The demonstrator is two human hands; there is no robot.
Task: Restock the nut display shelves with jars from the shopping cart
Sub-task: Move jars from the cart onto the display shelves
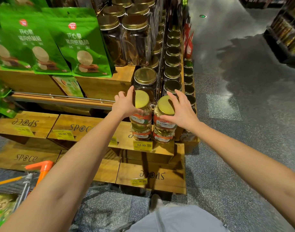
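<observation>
From the head camera we see, at the centre of the frame, two stacks of clear nut jars on a wooden crate shelf (pixel 161 148), each two jars high. The left hand (pixel 126 104) wraps its fingers round the shoulder and gold lid of the upper left jar (pixel 141 117), grasping it. The right hand (pixel 181 109) spreads over the gold lid of the upper right jar (pixel 165 122), fingers behind and thumb in front, grasping it too. Each upper jar sits on a lower jar (pixel 140 134), and the two stacks stand just beside each other. We judge the restocking to be partly done: these two jars are at their places but not yet let go. The shopping cart (pixel 41 166), with its orange handle at 8 o'clock, shows packets inside, though we cannot tell whether any jars are left in it. The red jar labels read "CASHEWS". A yellow price tag (pixel 142 145) below the stacks reads 62.90; others read 56.90 at 9 o'clock and 115.90 at 6 o'clock. The crates are stamped "SP@CE". Green snack bags (pixel 79 42) at 10 o'clock carry Chinese writing, and dark jars (pixel 135 39) with gold lids fill 12 o'clock.
</observation>
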